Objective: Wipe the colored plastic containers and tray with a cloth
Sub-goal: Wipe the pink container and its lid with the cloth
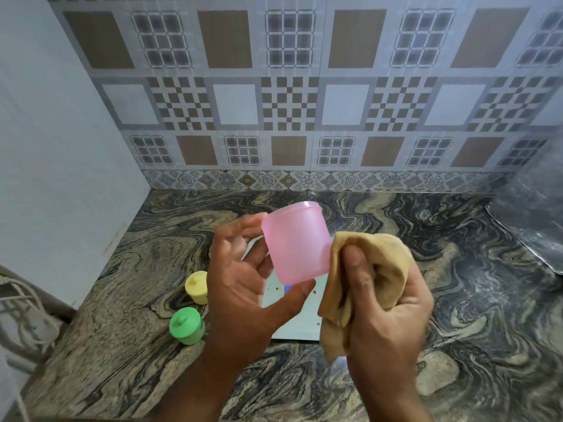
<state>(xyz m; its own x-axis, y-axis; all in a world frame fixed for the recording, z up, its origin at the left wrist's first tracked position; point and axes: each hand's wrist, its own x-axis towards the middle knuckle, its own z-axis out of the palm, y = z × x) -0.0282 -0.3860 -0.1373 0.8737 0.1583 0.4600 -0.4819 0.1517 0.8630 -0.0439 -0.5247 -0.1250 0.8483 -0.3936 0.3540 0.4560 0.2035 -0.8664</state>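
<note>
My left hand (pixel 240 281) holds a translucent pink container (pixel 296 242) in the air above the counter, fingertips at its rim and thumb under its base. My right hand (pixel 380 303) grips a tan cloth (pixel 374 269) bunched against the container's right side. Beneath both hands lies a pale tray (pixel 292 324) with small crumbs on it, mostly hidden by my hands. A yellow lidded container (pixel 197 287) and a green lidded container (pixel 186 325) stand on the counter to the left of the tray.
The swirled granite counter (pixel 457 300) ends at a patterned tile wall (pixel 289 117) behind and a plain wall at left. Crinkled foil (pixel 530 226) lies at the far right. White cables (pixel 21 318) hang off the counter's left edge.
</note>
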